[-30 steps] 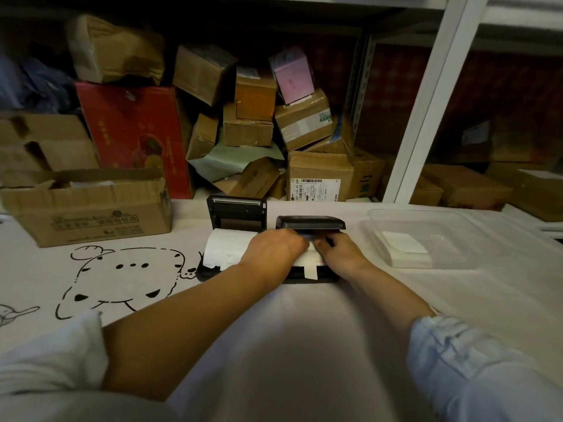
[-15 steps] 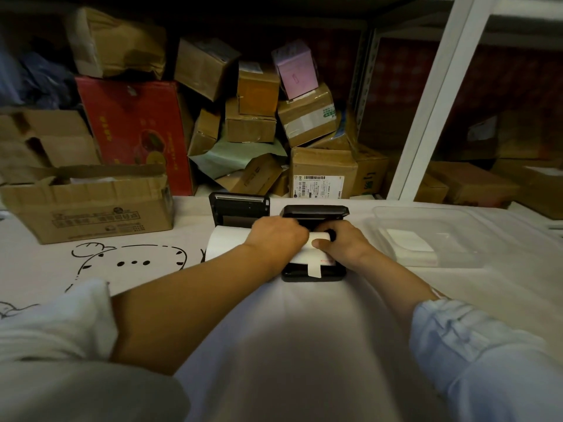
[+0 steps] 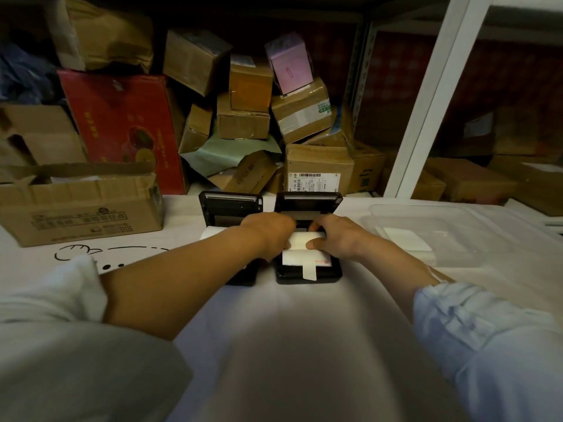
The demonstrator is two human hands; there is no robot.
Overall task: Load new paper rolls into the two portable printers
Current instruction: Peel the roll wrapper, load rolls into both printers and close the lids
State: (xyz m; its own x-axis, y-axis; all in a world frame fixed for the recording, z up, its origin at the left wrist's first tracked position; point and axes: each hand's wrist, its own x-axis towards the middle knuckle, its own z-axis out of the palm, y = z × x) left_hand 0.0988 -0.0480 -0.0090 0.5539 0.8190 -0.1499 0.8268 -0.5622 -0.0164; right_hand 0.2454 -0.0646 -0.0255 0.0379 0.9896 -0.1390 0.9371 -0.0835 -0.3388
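White paper roll [image 3: 305, 248] sits in the right printer [image 3: 308, 239], lid raised, beside the left printer [image 3: 230, 213] on the cloth-covered table [image 3: 289, 330]. Left hand [image 3: 269, 233] and right hand [image 3: 338, 236] pinch the roll with curled fingers.

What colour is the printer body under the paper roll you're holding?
Black; the right printer shows best in the head view.
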